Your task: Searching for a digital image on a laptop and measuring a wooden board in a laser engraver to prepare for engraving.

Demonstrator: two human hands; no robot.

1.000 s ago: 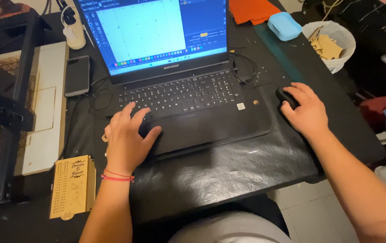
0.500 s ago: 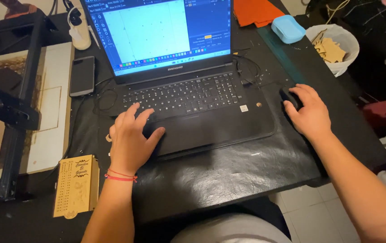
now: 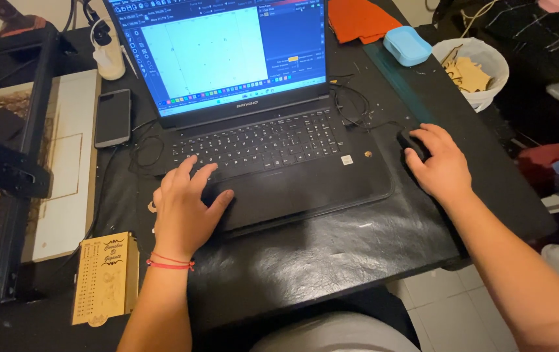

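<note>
A black laptop [image 3: 292, 182] stands open on the black table [image 3: 332, 254], its screen showing a pale blue drawing area. My left hand [image 3: 185, 208] rests flat on the laptop's lower left keys and palm rest, fingers spread, a red string around the wrist. On the right, my right hand [image 3: 442, 166] lies cupped over a black mouse [image 3: 408, 142], which is mostly hidden under the fingers.
A dark phone [image 3: 112, 117] lies left of the laptop. A black metal frame machine [image 3: 22, 156] over a pale board fills the left side. An engraved wooden box [image 3: 105, 277] sits at the front left. A white bowl of wooden pieces [image 3: 472, 70], a blue case [image 3: 407, 45] and orange sheet [image 3: 358, 18] lie far right.
Both hands stay where they were on the laptop and mouse. The view has shifted slightly, so everything sits a little lower in the picture.
</note>
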